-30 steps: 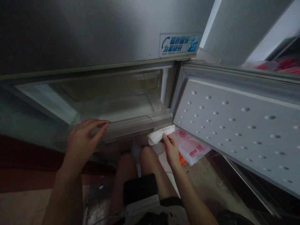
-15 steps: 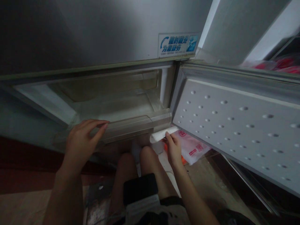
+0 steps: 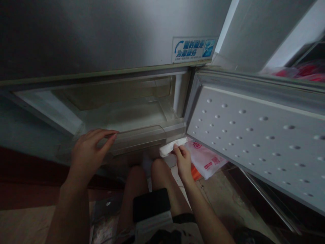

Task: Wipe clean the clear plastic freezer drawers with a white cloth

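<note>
A clear plastic drawer point(image 3: 142, 134) is pulled out of the fridge's lower compartment. My left hand point(image 3: 87, 154) rests on the drawer's front left edge, fingers curled over the rim. My right hand point(image 3: 182, 162) pinches a folded white cloth point(image 3: 172, 146) and presses it against the underside of the drawer's front right corner. My bare knees point(image 3: 152, 176) are below the drawer, between my arms.
The lower fridge door point(image 3: 254, 135), white with dimples inside, stands open on the right. A white plastic bag with red print point(image 3: 207, 157) lies on the floor under it. A blue sticker point(image 3: 194, 48) sits on the closed upper door. A dark phone point(image 3: 151, 203) rests on my lap.
My right hand has slid the white cloth a little to the left along the drawer's lower front corner. My left hand has stayed on the drawer's rim.
</note>
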`<state>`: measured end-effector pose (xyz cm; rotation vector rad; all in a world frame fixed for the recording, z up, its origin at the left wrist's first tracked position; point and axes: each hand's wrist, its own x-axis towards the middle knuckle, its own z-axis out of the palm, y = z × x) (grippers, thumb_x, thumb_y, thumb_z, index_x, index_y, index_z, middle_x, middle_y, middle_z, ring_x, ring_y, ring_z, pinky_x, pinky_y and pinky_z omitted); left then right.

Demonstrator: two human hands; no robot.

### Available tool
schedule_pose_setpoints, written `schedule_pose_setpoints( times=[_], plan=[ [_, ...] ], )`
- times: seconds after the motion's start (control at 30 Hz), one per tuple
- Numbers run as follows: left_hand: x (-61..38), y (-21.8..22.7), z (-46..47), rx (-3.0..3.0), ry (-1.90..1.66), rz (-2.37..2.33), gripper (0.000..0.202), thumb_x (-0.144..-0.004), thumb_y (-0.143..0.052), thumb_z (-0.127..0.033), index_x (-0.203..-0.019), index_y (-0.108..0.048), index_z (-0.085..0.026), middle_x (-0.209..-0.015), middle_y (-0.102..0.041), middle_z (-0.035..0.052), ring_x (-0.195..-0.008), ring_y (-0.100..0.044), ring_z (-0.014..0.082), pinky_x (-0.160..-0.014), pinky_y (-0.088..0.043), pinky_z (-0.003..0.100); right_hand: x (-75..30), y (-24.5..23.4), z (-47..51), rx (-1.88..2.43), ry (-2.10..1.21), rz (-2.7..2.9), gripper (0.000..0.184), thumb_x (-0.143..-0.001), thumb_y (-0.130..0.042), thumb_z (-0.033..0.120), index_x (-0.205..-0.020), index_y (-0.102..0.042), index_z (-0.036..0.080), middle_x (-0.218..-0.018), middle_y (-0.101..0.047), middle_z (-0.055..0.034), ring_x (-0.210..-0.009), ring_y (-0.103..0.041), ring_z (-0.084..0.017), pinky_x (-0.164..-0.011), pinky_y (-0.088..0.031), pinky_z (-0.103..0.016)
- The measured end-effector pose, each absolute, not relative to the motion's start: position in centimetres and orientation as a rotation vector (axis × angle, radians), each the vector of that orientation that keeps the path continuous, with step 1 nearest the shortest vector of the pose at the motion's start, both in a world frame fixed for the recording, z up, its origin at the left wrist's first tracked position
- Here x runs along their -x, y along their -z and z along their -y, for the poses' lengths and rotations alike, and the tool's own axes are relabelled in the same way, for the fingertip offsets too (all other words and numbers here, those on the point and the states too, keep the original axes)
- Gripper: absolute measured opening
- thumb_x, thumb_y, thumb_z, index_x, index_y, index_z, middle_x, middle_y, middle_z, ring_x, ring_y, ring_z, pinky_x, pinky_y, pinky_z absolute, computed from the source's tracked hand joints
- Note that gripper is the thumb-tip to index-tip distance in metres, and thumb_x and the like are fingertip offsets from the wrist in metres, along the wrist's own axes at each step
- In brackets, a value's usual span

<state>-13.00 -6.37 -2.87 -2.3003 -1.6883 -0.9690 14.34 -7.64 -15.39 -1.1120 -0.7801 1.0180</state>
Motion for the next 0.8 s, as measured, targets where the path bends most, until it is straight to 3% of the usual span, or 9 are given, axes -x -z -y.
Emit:
schedule_pose_setpoints(
  times=[0.2,0.57,0.8],
  plan=[
    [13.0,2.9,6.3,2.314,0.951,1.688,0.028,-0.095,-0.052,-0.036,-0.097,-0.072,-0.017,-0.097,-0.073,0.0086,-0.093,-0.068,0.0253,-0.086,-0.049,0.037,-15.6,16.8,7.0,1.117,-0.979,0.667,0.035,-0.075,-0.069,0.053,-0.070,-0.063,0.019,-0.069,-0.064,0.0011,-0.066,-0.058,-0.015,-0.065,-0.048,-0.028],
    [13.1,3.1,6.2,2.289,0.957,1.642,0.031,-0.096,-0.051,-0.039,-0.095,-0.072,-0.016,-0.095,-0.073,0.0086,-0.091,-0.068,0.0261,-0.083,-0.048,0.037,-14.1,17.8,7.1,1.151,-1.021,0.666,0.041,-0.069,-0.072,0.057,-0.065,-0.065,0.017,-0.064,-0.064,-0.0004,-0.060,-0.061,-0.016,-0.061,-0.052,-0.031],
    [13.0,2.8,6.4,2.303,0.919,1.722,0.030,-0.096,-0.050,-0.038,-0.096,-0.071,-0.017,-0.098,-0.073,0.0082,-0.094,-0.068,0.0259,-0.085,-0.047,0.037,-15.3,15.1,6.8,1.153,-0.978,0.778,0.038,-0.076,-0.070,0.053,-0.064,-0.066,0.017,-0.059,-0.062,0.0009,-0.062,-0.058,-0.014,-0.065,-0.047,-0.028]
  ],
)
